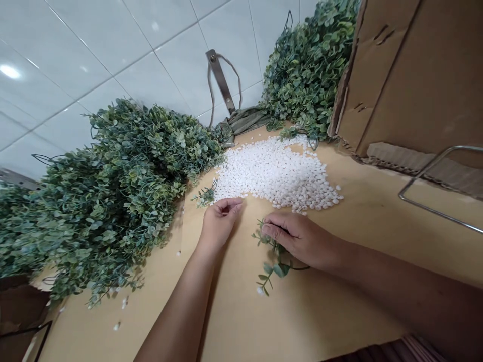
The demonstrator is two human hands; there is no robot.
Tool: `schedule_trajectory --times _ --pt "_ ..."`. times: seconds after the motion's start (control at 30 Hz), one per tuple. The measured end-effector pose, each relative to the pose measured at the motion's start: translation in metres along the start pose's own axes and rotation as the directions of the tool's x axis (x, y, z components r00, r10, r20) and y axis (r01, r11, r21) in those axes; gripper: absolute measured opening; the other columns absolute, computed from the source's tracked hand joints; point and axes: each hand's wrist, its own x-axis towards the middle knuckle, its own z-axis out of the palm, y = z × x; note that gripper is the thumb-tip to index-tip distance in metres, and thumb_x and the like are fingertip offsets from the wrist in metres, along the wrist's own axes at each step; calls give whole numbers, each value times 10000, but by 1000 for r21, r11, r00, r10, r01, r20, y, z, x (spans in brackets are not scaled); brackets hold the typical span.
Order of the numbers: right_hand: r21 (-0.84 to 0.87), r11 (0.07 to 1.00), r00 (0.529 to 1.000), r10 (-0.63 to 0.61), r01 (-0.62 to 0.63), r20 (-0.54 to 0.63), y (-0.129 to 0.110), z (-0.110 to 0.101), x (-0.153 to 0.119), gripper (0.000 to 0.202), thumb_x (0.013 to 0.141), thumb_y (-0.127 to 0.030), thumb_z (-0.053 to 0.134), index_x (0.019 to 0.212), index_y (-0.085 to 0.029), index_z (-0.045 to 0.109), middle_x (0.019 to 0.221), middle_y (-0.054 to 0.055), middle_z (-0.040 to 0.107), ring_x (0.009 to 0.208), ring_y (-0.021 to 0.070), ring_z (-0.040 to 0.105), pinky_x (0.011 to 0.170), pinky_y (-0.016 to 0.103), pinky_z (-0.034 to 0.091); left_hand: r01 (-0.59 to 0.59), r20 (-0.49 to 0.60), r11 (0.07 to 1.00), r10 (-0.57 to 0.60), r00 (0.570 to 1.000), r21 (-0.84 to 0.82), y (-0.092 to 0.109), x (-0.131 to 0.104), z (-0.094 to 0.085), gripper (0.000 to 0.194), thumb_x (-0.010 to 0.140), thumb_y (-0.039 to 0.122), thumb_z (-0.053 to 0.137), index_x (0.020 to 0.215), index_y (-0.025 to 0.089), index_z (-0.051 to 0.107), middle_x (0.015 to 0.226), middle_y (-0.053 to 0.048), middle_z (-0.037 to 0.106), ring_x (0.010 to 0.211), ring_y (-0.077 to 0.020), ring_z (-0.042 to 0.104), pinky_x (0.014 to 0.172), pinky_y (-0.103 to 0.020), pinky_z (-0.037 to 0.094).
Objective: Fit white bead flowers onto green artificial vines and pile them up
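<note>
A wide heap of small white pieces (271, 171) lies on the tan table surface (234, 311). At its near edge my left hand (222, 221) has thumb and fingertips pinched together; whatever is between them is too small to make out. My right hand (298, 236) is closed around a green leafy sprig (277, 269), whose leaves hang out below and to the left of the fingers. A small loose sprig (205, 196) rests at the left edge of the white heap, just above my left hand.
Big piles of artificial greenery (124, 186) fill the left side, and another bunch (313, 70) stands at the back right. A cardboard box (426, 85) and a bent metal rod (433, 208) are at the right. A tiled wall (113, 45) rises behind.
</note>
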Motion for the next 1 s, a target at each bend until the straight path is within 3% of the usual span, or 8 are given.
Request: schedule_trajectory --times 0.07,0.17,0.3,0.37,0.47,0.6,0.77,1.0 --pt "-31 999 1000 10 -10 -3 0 1 0 291 901 -268 366 622 -186 380 614 -6 437 610 131 428 573 254 309 -122 -72 964 143 987 236 -3 10 7 109 695 198 634 774 171 704 765 -42 656 691 -154 577 673 -267 439" --pt "-38 999 1000 8 -8 -5 1 1 0 275 897 -250 363 628 -190 368 608 -13 426 598 128 418 563 249 299 -218 -37 818 279 960 533 -5 20 15 169 744 172 570 844 201 704 782 -48 635 745 -179 573 711 -291 426" --pt "-13 1000 1000 -22 22 -9 0 0 0 263 893 -237 353 634 -194 345 605 -22 405 596 124 403 566 247 293 -223 -11 763 289 957 607 -6 27 17 146 757 178 551 759 207 695 807 -61 643 777 -200 570 718 -308 412" --pt "6 1000 1000 -21 21 -11 -1 -1 0 268 894 -232 341 628 -196 327 598 -25 393 590 122 394 566 246 290 -204 -46 842 261 964 499 -6 28 16 117 738 168 570 713 194 681 800 -55 652 772 -188 571 725 -300 413" --pt "32 999 1000 -19 20 -16 -2 -3 0 285 889 -224 344 608 -196 307 581 -31 377 578 117 380 560 243 283 -93 -92 990 102 991 102 -2 21 13 45 701 189 622 684 169 658 715 -24 649 663 -129 561 655 -249 421" --pt "40 999 999 1 1 -36 -2 -2 0 300 867 -216 376 577 -193 300 546 -40 348 545 108 362 539 241 263 167 76 914 -150 986 -369 10 -6 9 143 588 229 742 675 149 661 629 9 641 499 -60 501 483 -181 360" --pt "31 999 997 -6 9 -71 0 0 0 281 841 -208 390 568 -190 325 532 -42 344 525 105 356 527 242 261 363 258 789 -266 929 -495 16 -36 11 282 562 240 784 829 170 728 622 2 662 544 -51 527 548 -165 410" --pt "65 997 996 -32 38 -88 4 2 0 210 829 -196 391 633 -171 461 558 -33 429 529 100 401 515 227 288 414 341 756 -265 902 -506 14 -34 14 236 519 267 816 697 139 730 566 -13 655 549 -66 560 550 -164 429"
